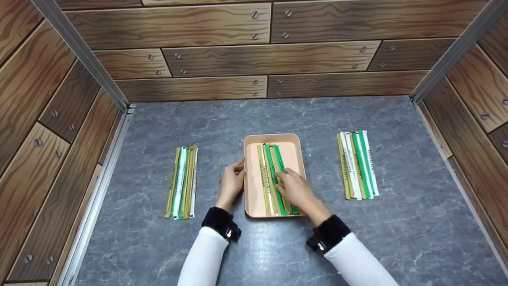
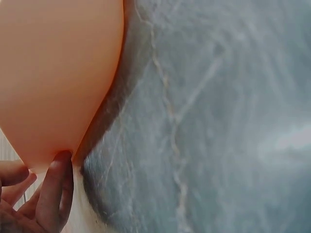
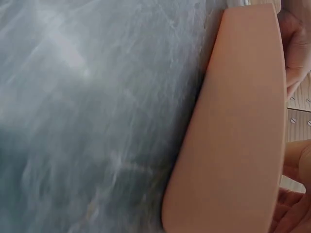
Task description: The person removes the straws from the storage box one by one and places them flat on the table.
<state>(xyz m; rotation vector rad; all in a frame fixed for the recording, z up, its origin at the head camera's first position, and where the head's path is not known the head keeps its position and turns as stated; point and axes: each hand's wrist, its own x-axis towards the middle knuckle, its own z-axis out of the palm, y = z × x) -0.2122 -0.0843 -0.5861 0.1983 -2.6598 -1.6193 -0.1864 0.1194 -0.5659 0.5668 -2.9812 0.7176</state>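
A shallow peach-coloured tray [image 1: 294, 153] lies in front of me, and a bundle of long, slim printed stick packets [image 1: 271, 182] in gold, white and green lies lengthwise inside it. My left hand [image 1: 232, 178] is at the tray's left side; thumb and forefinger stand apart, touching its outer wall. In the left wrist view, fingertips meet the lower part of that wall. Reaching over the right rim, my right hand [image 1: 295, 188] has its bent thumb and fingers on the green packets, partly covering them. In the right wrist view the tray wall hides the fingertips.
Two more rows of similar packets lie on the grey marbled table [image 1: 151, 246]: a left row [image 1: 181, 182] and a right row [image 1: 357, 165]. Wood-patterned panels [image 1: 222, 59] stand at the back and both sides, with metal rails along their corners.
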